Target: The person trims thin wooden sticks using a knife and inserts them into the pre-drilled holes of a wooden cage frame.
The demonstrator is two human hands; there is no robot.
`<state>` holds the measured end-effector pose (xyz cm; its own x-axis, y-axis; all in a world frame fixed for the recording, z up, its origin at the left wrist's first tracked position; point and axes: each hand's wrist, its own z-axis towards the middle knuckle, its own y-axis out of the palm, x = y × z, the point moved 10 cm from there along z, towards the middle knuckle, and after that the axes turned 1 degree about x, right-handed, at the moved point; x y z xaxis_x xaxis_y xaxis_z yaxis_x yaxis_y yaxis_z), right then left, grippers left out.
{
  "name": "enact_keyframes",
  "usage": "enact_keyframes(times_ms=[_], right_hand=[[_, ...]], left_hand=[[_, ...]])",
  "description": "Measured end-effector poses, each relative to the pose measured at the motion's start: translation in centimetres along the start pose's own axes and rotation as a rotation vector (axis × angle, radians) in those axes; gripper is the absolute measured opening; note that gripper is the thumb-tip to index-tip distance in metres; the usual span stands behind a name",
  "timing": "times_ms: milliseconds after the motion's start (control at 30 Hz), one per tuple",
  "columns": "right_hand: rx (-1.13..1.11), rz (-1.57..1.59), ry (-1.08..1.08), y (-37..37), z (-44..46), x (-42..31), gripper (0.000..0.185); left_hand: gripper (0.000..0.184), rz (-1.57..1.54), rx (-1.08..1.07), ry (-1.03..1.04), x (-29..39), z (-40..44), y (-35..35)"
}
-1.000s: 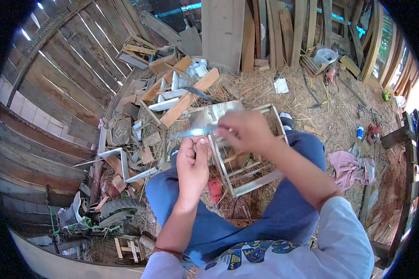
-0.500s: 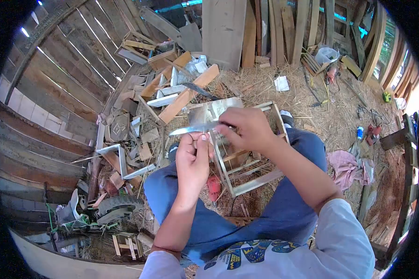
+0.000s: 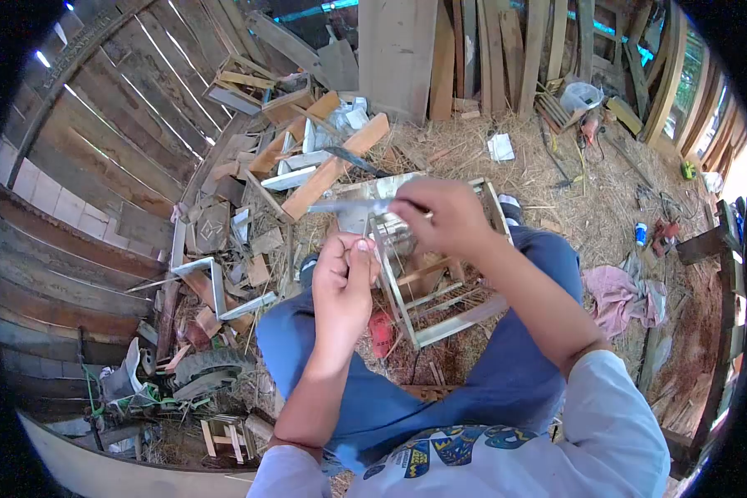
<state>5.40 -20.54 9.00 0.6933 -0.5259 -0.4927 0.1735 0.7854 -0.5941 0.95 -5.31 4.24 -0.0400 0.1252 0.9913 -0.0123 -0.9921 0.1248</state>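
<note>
A knife (image 3: pixel 353 205) is gripped in my right hand (image 3: pixel 446 217), its blade pointing left and smeared by motion. Below and left of it, my left hand (image 3: pixel 346 270) is closed, thumb pressed against the fingers. Whatever it pinches is too small to make out. The blade is above the left fingertips, apart from them. Under both hands a wooden frame (image 3: pixel 461 326) with slats stands between my legs. A red tool (image 3: pixel 381 334) lies beside the frame, below my left hand.
Wood offcuts (image 3: pixel 338 170) are heaped at the upper left. Boards (image 3: pixel 397 62) lean on the back wall. A pink cloth (image 3: pixel 612 296) and a blue can (image 3: pixel 641 234) lie on the straw-covered floor at right. A wheel (image 3: pixel 212 369) is at lower left.
My right hand has lifted the knife up and away from the left fingertips, where the blade was lower and closer. My left hand stays nearly in place.
</note>
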Motion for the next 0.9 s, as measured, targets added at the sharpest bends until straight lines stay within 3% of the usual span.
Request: enact_keyframes(times_ms=[67, 133, 400, 467, 600, 700, 767, 833, 900], right_hand=[[0.088, 0.028, 0.029, -0.9, -0.3, 0.3, 0.02], [-0.11, -0.039, -0.074, 0.9, -1.0, -2.4, 0.021], [-0.069, -0.143, -0.113, 0.6, -0.2, -2.6, 0.021], [0.089, 0.006, 0.08, -0.1, -0.1, 0.9, 0.021], [-0.09, -0.132, -0.052, -0.1, -0.4, -1.7, 0.02], [0.092, 0.018, 0.044, -0.6, 0.0, 0.8, 0.021], [0.066, 0.003, 0.015, -0.8, 0.0, 0.0, 0.023], [-0.108, -0.048, -0.04, 0.9, -0.6, -1.7, 0.022], [-0.007, -0.012, 0.041, 0.1, -0.3, 0.7, 0.02]], left_hand=[[0.011, -0.013, -0.014, 0.008, 0.1, 0.0, 0.1], [0.013, 0.011, -0.02, -0.02, -0.7, -0.1, 0.0], [0.017, 0.001, -0.016, -0.01, -0.5, 0.4, -0.1], [0.015, -0.033, -0.004, -0.025, -0.4, 0.4, 0.1], [0.014, -0.016, -0.02, -0.061, -0.1, 0.0, 0.5], [0.014, -0.004, -0.013, -0.028, -0.2, -0.2, 0.2], [0.014, -0.006, 0.008, -0.04, -0.3, -0.1, 0.0], [0.014, 0.016, -0.02, 0.015, -0.3, 0.3, 0.2], [0.014, -0.025, -0.01, -0.018, -0.6, 0.4, -0.3]])
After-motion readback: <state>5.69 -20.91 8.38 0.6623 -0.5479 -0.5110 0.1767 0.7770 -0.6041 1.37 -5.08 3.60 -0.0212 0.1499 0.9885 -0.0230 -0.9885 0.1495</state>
